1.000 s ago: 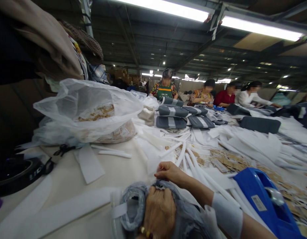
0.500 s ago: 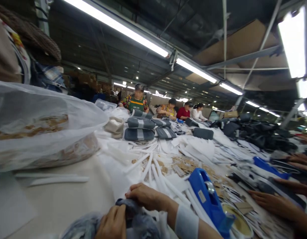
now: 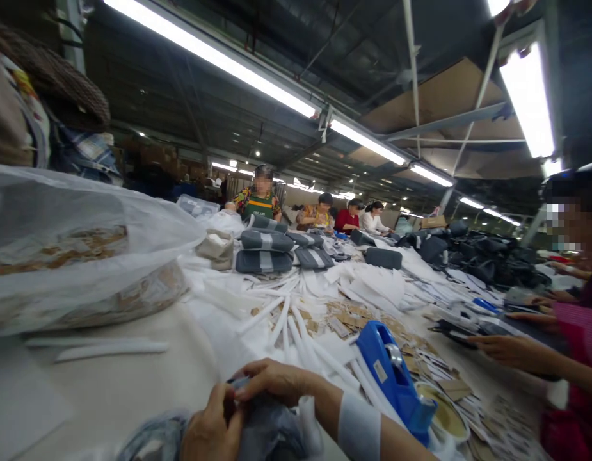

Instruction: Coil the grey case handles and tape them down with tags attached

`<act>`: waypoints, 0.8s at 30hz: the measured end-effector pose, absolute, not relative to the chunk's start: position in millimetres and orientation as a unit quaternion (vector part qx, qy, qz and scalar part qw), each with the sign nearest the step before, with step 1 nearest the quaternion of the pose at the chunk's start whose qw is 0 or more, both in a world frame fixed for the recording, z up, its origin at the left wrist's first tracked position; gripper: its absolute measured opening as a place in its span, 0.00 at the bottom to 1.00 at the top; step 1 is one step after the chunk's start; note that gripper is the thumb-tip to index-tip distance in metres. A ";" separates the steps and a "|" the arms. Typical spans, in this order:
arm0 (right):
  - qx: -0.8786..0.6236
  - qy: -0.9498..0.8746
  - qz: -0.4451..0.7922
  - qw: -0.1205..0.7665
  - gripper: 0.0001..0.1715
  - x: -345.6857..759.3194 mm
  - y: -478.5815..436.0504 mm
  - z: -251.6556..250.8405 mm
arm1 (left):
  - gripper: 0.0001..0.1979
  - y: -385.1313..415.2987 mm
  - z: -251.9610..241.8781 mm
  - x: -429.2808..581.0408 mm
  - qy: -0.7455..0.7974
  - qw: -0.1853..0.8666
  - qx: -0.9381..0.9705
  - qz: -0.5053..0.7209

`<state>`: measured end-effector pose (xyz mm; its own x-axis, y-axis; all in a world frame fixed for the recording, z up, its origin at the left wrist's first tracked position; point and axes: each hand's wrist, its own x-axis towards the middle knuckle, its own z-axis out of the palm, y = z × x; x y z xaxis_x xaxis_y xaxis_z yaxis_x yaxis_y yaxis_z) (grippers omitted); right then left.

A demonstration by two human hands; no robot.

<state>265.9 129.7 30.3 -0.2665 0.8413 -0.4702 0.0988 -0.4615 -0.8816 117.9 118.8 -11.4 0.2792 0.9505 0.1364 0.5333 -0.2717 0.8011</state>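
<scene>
At the far left a clear bag (image 3: 79, 211) with brown pieces inside lies on the bench (image 3: 132, 390), and in front of it one white strip (image 3: 111, 349) lies flat. At the bottom edge, near the middle, the left hand (image 3: 212, 428) holds a grey cloth (image 3: 271, 430); its grip is clamped on the cloth, thumb on top. The cloth is at the near edge of the bench, bunched between the two hands. Just to the right, the right hand (image 3: 276, 383) is touching the left one; its fingers are bent down and its grip is also closed on the top of the cloth. A white wristband (image 3: 358, 426) is around this arm. Behind the hands, white tubes (image 3: 286, 320) lie spread like a fan, and further back grey cushions (image 3: 267, 251) with a white stripe are stacked. Right of the tubes there are brown cards (image 3: 353, 318) scattered. A blue dispenser (image 3: 392, 378) stands just beside the right forearm. At the far right a co-worker's hand (image 3: 504, 349) rests flat on the bench, well apart from the cloth
</scene>
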 end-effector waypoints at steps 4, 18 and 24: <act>-0.523 -0.482 0.651 0.265 0.28 268.4 125.8 40.6 | 0.11 114.0 7.0 117.4 0.549 0.356 0.685 0.319; -0.509 -0.483 0.643 0.307 0.33 271.4 128.3 23.2 | 0.08 110.0 10.1 116.3 0.499 0.397 0.674 0.374; -0.531 -0.507 0.612 0.296 0.32 271.5 127.9 26.3 | 0.12 111.0 13.5 114.7 0.478 0.454 0.616 0.431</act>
<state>271.5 127.9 26.3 -0.2620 0.8996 -0.3493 0.1758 -0.3114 -0.9339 114.7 111.0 13.5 0.1719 0.9803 0.0974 0.1965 -0.1310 0.9717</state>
